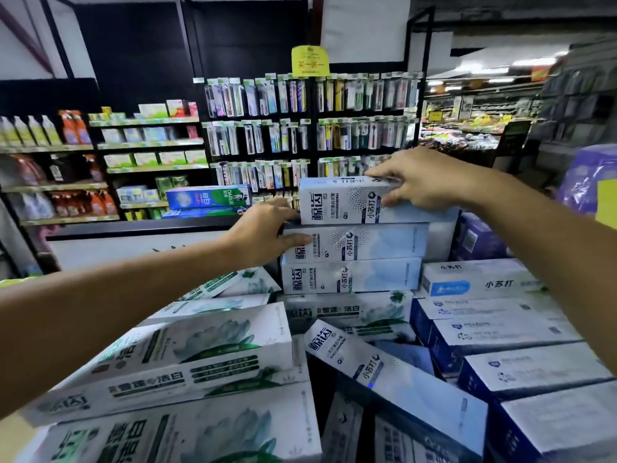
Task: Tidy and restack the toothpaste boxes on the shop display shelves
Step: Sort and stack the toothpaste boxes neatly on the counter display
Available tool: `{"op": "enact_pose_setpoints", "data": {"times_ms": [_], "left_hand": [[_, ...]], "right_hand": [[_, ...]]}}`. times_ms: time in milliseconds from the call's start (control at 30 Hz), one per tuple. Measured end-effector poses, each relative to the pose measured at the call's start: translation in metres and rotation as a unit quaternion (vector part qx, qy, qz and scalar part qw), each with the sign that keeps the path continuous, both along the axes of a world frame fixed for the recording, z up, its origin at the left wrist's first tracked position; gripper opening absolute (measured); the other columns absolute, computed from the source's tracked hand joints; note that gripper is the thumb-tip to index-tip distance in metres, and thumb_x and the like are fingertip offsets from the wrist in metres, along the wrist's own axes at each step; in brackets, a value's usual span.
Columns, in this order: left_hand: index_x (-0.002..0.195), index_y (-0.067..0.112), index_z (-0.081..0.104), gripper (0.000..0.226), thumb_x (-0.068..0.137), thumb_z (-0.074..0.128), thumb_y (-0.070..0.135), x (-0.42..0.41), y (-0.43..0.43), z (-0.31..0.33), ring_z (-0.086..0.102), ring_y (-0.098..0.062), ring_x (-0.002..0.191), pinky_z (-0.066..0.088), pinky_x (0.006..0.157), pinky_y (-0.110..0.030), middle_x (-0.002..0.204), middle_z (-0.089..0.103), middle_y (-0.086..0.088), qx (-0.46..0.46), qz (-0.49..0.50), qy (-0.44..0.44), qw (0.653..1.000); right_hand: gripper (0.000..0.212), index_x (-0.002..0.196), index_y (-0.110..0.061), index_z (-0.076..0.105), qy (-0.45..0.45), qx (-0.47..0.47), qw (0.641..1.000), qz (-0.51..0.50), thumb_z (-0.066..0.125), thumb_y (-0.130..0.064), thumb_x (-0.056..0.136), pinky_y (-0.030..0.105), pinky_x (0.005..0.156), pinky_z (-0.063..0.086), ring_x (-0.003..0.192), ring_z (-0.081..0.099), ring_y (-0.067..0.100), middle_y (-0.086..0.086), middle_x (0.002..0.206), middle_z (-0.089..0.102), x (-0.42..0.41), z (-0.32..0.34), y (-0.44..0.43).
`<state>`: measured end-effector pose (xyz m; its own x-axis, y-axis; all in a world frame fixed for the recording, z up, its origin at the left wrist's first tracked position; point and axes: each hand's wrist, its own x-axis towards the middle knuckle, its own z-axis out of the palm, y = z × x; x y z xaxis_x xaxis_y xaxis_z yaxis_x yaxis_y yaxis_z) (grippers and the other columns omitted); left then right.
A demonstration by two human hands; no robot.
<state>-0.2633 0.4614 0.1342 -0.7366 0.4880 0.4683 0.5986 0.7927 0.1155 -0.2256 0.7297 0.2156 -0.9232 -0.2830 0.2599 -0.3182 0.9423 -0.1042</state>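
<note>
The display [394, 329] filled the lower half of the view, a heap of toothpaste boxes lying at mixed angles. Along its left edge lay the largest cartons, the white-and-green boxes [187, 362], long sides toward the camera and tilted, one overlapping the next. Along the right edge the blue-and-white boxes [521, 332] sat in stepped rows, roughly parallel. Between these groups a loose pale blue box [384, 365] lay slanted, its near end dropping into a gap. At the far middle of the display rose a stack of three pale blue boxes [354, 252], flat on one another with long faces forward. The top box [364, 203] sat shifted slightly right of the two under it. The right hand [414, 182] came in from the right edge and its grip was closed over the top box, fingers on the upper face and thumb on the front face. The left hand [267, 228] reached from the left edge; its grip was loose and holding nothing, fingers spread flat against the left end of the stack, touching the middle box [357, 243] and the lower left corner of the top box. Beyond the display, a black rack of toothbrush packs [300, 128] stood in rows, with a yellow sign [310, 61] above it.
</note>
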Motion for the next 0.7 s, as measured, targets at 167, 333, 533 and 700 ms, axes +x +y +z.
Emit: {"op": "enact_pose_setpoints", "data": {"times_ms": [167,333,533,700], "left_hand": [[0.12,0.012,0.067,0.057,0.077,0.081,0.048,0.004,0.0,0.002,0.063,-0.014,0.085,0.055,0.082,-0.029,0.107,0.064,0.0,0.07,0.051,-0.006,0.996],[0.133,0.016,0.057,0.072,0.072,0.089,0.034,0.008,0.001,0.01,0.063,-0.006,0.072,0.049,0.067,-0.018,0.102,0.071,0.003,0.075,0.078,-0.052,0.993],[0.146,0.015,0.044,0.084,0.075,0.088,0.028,0.013,-0.001,0.012,0.065,-0.016,0.085,0.053,0.077,-0.026,0.116,0.071,-0.004,0.074,0.075,-0.059,0.993],[0.143,0.016,0.047,0.075,0.079,0.085,0.027,0.015,0.003,0.017,0.063,-0.005,0.07,0.046,0.058,-0.013,0.1,0.066,0.006,0.076,0.073,-0.062,0.993]], "right_hand": [[0.053,0.142,-0.019,0.05,-0.006,0.02,1.0,0.009,0.066,-0.023,0.092,0.042,0.099,0.041,0.121,0.051,0.031,0.011,0.14,0.053,-0.011,-0.005,-0.005],[0.054,0.148,-0.024,0.043,-0.007,0.006,0.999,0.04,0.06,-0.023,0.097,0.039,0.104,0.037,0.129,0.046,0.029,0.007,0.147,0.048,-0.018,-0.013,-0.007],[0.057,0.148,-0.035,0.041,0.004,-0.004,0.999,0.053,0.063,-0.031,0.095,0.039,0.11,0.036,0.136,0.042,0.026,0.003,0.152,0.044,-0.019,-0.016,-0.002],[0.065,0.144,-0.038,0.046,0.016,-0.017,0.998,0.055,0.071,-0.047,0.085,0.04,0.108,0.039,0.132,0.048,0.026,0.002,0.147,0.05,-0.014,-0.016,0.0]]}}
